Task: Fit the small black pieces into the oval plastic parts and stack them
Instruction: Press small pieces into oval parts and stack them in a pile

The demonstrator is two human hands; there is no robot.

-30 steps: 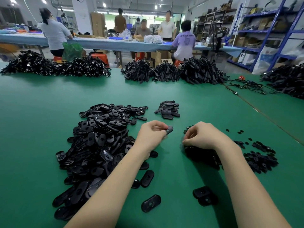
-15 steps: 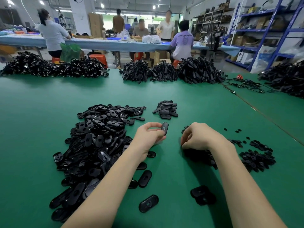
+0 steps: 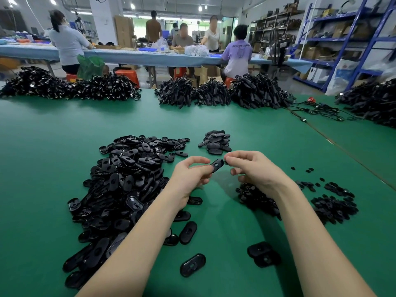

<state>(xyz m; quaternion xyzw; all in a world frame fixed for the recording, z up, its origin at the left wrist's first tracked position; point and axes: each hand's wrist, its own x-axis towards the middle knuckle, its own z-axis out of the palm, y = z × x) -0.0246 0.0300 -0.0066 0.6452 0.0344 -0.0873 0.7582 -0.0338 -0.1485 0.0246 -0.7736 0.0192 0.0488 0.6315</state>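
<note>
My left hand (image 3: 189, 175) pinches one black oval part (image 3: 216, 165) above the green table (image 3: 53, 142), its end pointing right. My right hand (image 3: 252, 170) is raised beside it, its fingertips pinching a small black piece (image 3: 226, 162) at the oval's tip. A big heap of loose oval parts (image 3: 124, 181) lies to the left. A small stack of ovals (image 3: 215, 142) sits just beyond my hands. Small black pieces (image 3: 330, 200) are scattered and piled to the right, partly hidden under my right forearm.
Single ovals (image 3: 192, 264) and a pair of ovals (image 3: 263, 254) lie near the front. Bundled black cable piles (image 3: 214, 95) line the table's far edge, with more at the right (image 3: 375, 101). Several people work at a blue bench (image 3: 128, 55) behind. Blue shelving (image 3: 342, 39) stands at the right.
My right hand has lifted off the pile of small pieces and come up to the oval. My left hand has raised and turned the oval toward it.
</note>
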